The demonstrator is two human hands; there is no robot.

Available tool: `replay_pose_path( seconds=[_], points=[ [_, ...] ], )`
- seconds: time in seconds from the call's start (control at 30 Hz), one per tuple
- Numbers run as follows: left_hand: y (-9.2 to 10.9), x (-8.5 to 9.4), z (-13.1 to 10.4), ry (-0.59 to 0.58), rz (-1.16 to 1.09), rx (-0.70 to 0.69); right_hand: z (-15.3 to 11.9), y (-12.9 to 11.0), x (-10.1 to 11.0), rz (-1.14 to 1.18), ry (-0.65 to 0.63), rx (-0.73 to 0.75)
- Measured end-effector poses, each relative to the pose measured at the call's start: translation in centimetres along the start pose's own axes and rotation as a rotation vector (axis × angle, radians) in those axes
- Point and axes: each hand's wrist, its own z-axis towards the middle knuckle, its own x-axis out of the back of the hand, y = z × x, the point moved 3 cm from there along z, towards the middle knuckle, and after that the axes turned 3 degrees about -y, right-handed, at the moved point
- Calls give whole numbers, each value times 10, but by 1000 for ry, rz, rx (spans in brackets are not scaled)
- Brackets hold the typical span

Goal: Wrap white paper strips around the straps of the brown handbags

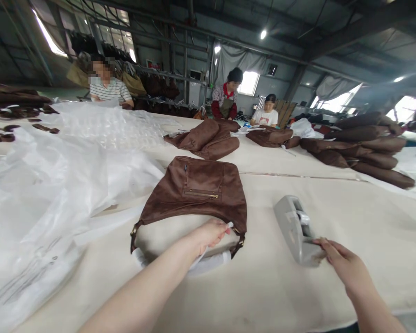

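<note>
- While the left hand lies over the strap loop of the brown bag, its fingers are curled together, thumb and forefinger clamped on a small white strip; what the strip is made of, cannot tell.
- Right hand: fingertips touching the near end of the grey dispenser; whether they are clamped on anything, cannot tell.
- Bag: flat on the pale table, centre, in front of the person; strap towards the person, part of it under white wrap; zip visible on the upper face.
- Dispenser: on the table, to the right of the bag and apart from it.
- Left side: clear plastic, crumpled, spread over much of the table; brown straps near the far left edge.
- Beyond the bag: a brown heap, just behind; another brown bundle further right; a brown stack at far right.
- Background: three people across the table; one in a striped shirt, one with a red collar, one in a white shirt.
</note>
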Motion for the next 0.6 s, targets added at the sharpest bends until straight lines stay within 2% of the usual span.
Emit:
replay_pose_path(
  seconds=[0.17,0.23,0.33,0.4,0.5,0.6],
  points=[
    [-2,0,1,-16,48,-8,-19,-19,-1,338,49,86],
    [-2,1,3,-20,67,-6,-31,-21,3,375,102,129],
    [-2,1,4,-13,111,21,-47,-9,7,332,178,140],
    [-1,0,4,-4,135,26,-53,6,3,301,128,80],
    [-1,-3,3,20,160,32,-57,26,-8,363,-45,-42],
    [-2,-5,3,64,193,3,-62,31,-17,336,-83,-87]
  ],
)
